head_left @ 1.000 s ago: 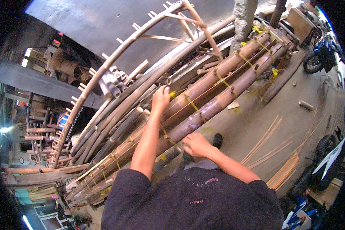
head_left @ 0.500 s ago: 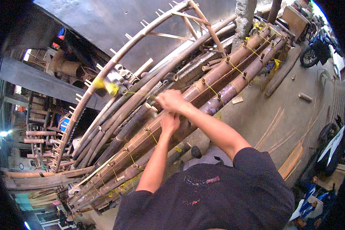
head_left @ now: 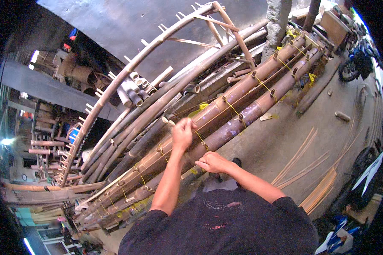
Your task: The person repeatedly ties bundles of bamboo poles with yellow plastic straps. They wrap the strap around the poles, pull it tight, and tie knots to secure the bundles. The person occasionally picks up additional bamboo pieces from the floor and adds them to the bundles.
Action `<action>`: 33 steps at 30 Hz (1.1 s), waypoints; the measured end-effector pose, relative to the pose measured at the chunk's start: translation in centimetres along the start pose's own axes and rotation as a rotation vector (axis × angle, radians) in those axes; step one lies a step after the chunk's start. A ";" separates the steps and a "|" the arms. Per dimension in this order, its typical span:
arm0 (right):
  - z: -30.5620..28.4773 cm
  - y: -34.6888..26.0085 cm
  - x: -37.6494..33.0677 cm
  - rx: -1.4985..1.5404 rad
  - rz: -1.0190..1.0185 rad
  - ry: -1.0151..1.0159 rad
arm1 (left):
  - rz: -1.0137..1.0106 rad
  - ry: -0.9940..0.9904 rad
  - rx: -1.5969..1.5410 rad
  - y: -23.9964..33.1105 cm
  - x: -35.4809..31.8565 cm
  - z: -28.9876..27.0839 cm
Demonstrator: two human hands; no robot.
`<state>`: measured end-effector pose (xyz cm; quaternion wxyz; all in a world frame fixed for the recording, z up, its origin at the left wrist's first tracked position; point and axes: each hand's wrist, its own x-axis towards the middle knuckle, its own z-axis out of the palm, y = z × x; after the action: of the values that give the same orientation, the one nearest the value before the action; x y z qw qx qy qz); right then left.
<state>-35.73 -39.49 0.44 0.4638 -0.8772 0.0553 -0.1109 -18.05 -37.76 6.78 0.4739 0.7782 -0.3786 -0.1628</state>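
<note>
Two long brown bamboo poles lie side by side in front of me, the far pole (head_left: 236, 91) and the near pole (head_left: 255, 106). Short upright pegs stand along both, with thin yellow cord (head_left: 198, 137) strung between them. Over the far pole my left hand (head_left: 183, 134) is closed, the cord running from its fingers to a peg (head_left: 205, 145) on the near pole. Beside that peg my right hand (head_left: 211, 161) is also closed, and what its fingers grip is hidden. A blurred yellow bundle (head_left: 203, 106) hangs just beyond the far pole.
Behind the poles lie stacked dark bamboo lengths (head_left: 157, 102) and a curved bamboo frame (head_left: 132, 63) with pegs. Split bamboo strips (head_left: 319, 193) and a short bamboo piece (head_left: 342, 116) lie on the floor at right. A motorcycle (head_left: 349, 68) stands at the far right.
My right hand has moved away from my left, down and right to the near pole. My left hand has shifted slightly up and left. The yellow bundle has swung from left to right.
</note>
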 end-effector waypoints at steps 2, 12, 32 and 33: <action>0.1 0.1 -0.5 -0.041 -0.004 0.016 | -0.045 0.049 -0.180 0.4 4.5 -1.1; 8.5 -5.2 -1.4 -0.167 0.062 0.001 | -0.080 -0.090 0.479 -9.0 6.0 -6.0; 8.4 -9.4 21.1 0.461 0.289 -0.060 | -0.175 -0.210 0.448 -10.4 -9.9 -16.1; 7.4 -12.4 18.8 0.605 0.145 -0.010 | -0.170 -0.187 0.447 -12.0 -10.1 -16.2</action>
<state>-15.79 -30.27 9.34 0.7109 -0.6936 0.0800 -0.0844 -9.63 -17.14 3.44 0.2378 0.8742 -0.3806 -0.1853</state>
